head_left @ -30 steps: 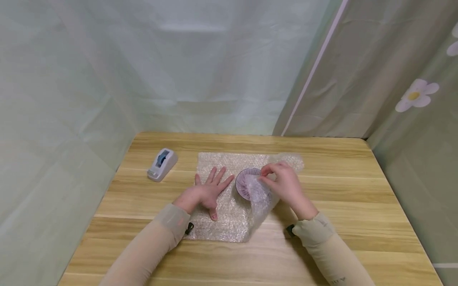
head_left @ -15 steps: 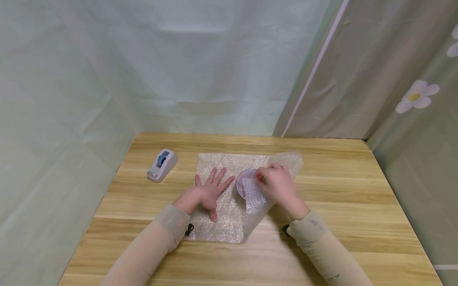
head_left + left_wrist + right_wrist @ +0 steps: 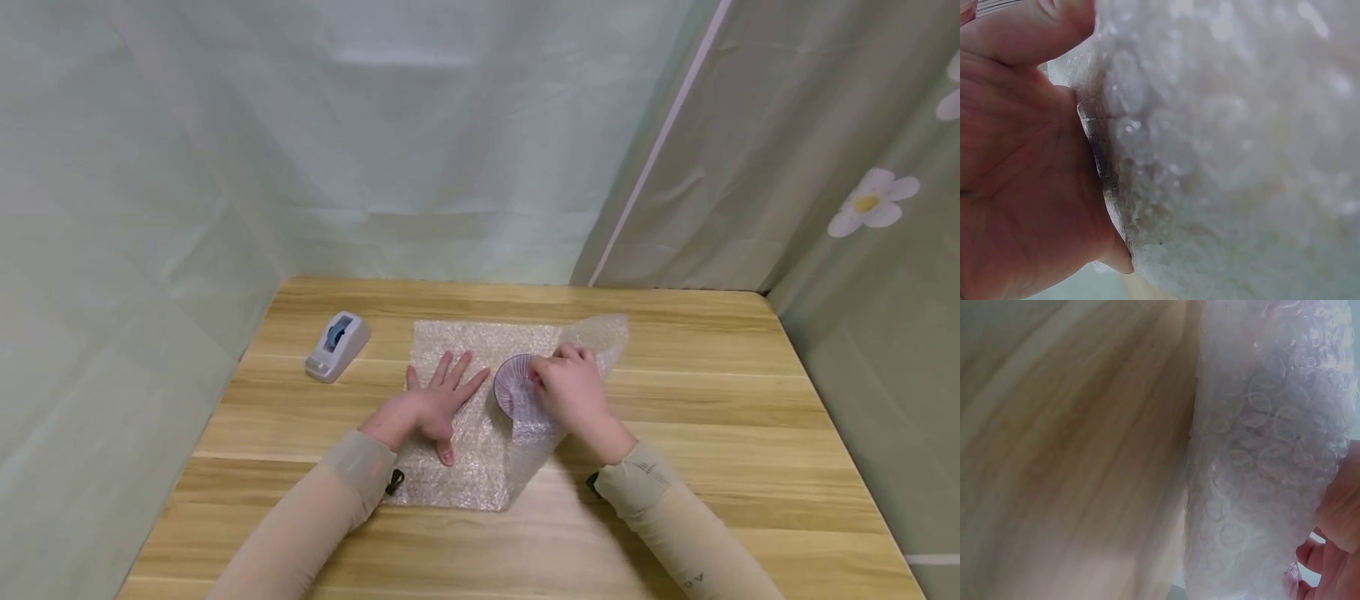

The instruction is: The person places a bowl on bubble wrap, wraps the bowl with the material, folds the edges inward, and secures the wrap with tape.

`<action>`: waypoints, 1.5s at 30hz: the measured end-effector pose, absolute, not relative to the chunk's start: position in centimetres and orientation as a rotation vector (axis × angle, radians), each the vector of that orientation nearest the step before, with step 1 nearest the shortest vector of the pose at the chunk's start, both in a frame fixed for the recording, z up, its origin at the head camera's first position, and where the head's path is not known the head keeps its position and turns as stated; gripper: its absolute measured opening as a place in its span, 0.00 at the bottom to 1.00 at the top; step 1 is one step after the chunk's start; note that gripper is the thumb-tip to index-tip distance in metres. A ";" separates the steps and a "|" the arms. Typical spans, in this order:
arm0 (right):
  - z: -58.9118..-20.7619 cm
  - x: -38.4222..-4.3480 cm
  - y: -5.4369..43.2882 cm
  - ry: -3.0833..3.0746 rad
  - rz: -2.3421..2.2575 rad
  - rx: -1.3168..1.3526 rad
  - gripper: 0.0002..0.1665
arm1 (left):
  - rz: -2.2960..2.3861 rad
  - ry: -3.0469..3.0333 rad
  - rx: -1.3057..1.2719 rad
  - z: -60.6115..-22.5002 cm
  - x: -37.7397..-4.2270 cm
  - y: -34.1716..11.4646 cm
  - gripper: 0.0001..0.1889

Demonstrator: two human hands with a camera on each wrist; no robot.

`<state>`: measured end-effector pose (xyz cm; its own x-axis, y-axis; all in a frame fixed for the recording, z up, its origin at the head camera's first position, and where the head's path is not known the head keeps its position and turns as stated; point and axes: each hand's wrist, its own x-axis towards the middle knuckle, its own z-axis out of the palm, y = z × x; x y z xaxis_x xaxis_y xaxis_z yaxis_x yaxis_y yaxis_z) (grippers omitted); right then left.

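Note:
A sheet of clear bubble wrap (image 3: 476, 479) lies on the wooden table, its right part folded up and over a small round bowl (image 3: 507, 385) with dark radiating stripes. My left hand (image 3: 435, 411) presses flat on the sheet, left of the bowl, fingers spread. The folded flap's edge is pinched in my right hand (image 3: 576, 398), whose curled fingers are over the bowl's right side. Flap and hand hide that half of the bowl. In the right wrist view the raised bubble wrap (image 3: 1260, 456) curves up from the table beside my fingers (image 3: 1340, 506).
A white tape dispenser (image 3: 339, 346) with a blue core stands at the left back of the wooden table (image 3: 712, 400). Behind and beside the table hang pale curtains (image 3: 450, 142), one with a flower print.
My right hand has moved a little left and inward, drawing the bubble wrap flap further over the bowl. The sheet's far right corner has shifted slightly left. My left hand stays put.

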<state>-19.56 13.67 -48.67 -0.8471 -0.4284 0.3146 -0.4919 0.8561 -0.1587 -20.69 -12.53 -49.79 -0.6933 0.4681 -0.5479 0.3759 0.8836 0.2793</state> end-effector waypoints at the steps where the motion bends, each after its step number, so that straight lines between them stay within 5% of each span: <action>1: -48.7 -19.6 13.6 -2.759 0.321 0.699 0.12 | 0.193 2.417 0.607 -49.8 -20.7 -12.5 0.84; 7: -48.9 -19.6 13.0 -2.720 0.291 0.648 0.14 | 0.179 2.434 0.623 -49.3 -20.5 -12.8 0.84; 14: -48.8 -19.8 12.6 -2.821 0.320 0.475 0.35 | 0.214 2.434 0.629 -49.1 -20.5 -13.2 0.83; 29: -47.9 -19.9 12.1 -2.969 0.338 0.420 0.36 | 0.384 2.601 0.764 -49.9 -20.8 -16.9 0.84; 33: -48.0 -20.0 12.0 -2.987 0.320 0.408 0.36 | 0.434 2.664 0.844 -48.6 -20.6 -17.2 0.71; 40: -48.0 -19.9 12.0 -3.008 0.319 0.395 0.35 | 0.784 2.754 1.186 -46.5 -18.8 -12.7 0.23; 45: -47.9 -20.1 11.7 -3.003 0.337 0.409 0.33 | 0.814 2.743 1.299 -46.4 -17.5 -9.0 0.13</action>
